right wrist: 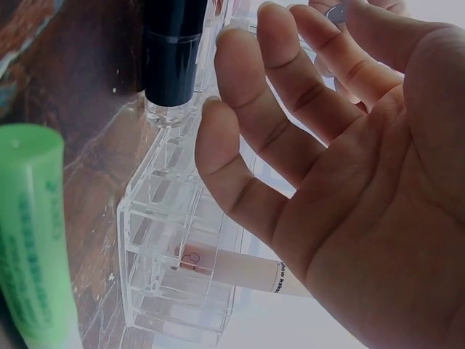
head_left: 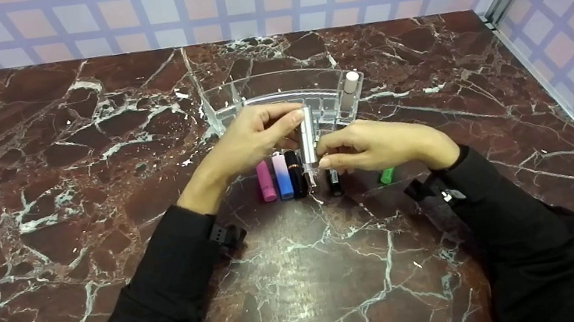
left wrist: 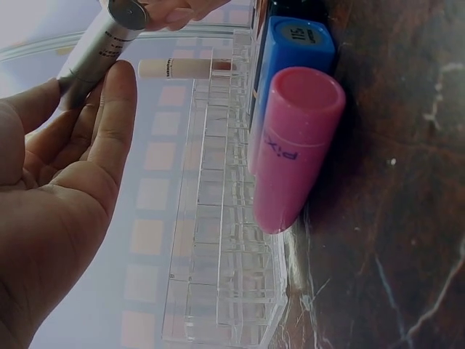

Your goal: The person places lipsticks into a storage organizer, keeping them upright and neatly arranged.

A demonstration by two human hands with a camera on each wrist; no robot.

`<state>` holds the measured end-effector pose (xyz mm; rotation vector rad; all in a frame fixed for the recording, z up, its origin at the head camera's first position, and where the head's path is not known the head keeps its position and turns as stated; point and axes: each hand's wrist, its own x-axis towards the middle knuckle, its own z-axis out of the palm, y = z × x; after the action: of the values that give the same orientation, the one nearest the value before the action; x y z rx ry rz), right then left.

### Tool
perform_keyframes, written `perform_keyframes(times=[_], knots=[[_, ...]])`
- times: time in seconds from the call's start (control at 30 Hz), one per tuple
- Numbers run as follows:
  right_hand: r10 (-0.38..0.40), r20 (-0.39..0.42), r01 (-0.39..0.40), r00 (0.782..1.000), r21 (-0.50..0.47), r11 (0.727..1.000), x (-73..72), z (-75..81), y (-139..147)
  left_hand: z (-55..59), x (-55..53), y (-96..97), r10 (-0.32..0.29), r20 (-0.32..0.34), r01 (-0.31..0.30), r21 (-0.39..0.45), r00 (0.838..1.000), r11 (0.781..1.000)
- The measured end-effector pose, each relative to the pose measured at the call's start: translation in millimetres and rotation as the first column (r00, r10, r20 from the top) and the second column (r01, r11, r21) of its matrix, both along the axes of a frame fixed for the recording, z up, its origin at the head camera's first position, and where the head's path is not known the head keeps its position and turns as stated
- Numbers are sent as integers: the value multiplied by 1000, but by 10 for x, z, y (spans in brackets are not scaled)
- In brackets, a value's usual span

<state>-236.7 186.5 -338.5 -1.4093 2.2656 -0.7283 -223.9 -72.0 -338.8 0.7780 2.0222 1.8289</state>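
A silver lipstick tube (head_left: 306,137) is held upright above the table in the head view. My left hand (head_left: 256,134) grips its upper end between thumb and fingers. At the lower end, the thumb and index finger of my right hand (head_left: 378,145) pinch the tube; its other fingers are loosely bent. Small dark print shows on the silver tube (left wrist: 102,51) in the left wrist view. Just below the hands lie a pink tube (head_left: 266,182), a pink-and-blue tube (head_left: 282,176), a black tube (head_left: 295,174) and another black tube (head_left: 334,183), partly hidden.
Behind the hands stands a clear curved organizer (head_left: 278,77) with compartments. A white-capped lip tube (head_left: 351,83) stands in its right end. A green tube (head_left: 387,175) lies right of the row, partly covered by my right hand. Patterned panels (head_left: 241,1) border the marbled table (head_left: 86,161).
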Motion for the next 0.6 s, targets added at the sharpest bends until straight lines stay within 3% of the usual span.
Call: perform_keyframes(times=[0.6], knots=[[2, 19, -2, 1000, 9, 1000, 6, 12, 2, -9, -8, 0, 27, -8, -28, -41, 1000, 999]])
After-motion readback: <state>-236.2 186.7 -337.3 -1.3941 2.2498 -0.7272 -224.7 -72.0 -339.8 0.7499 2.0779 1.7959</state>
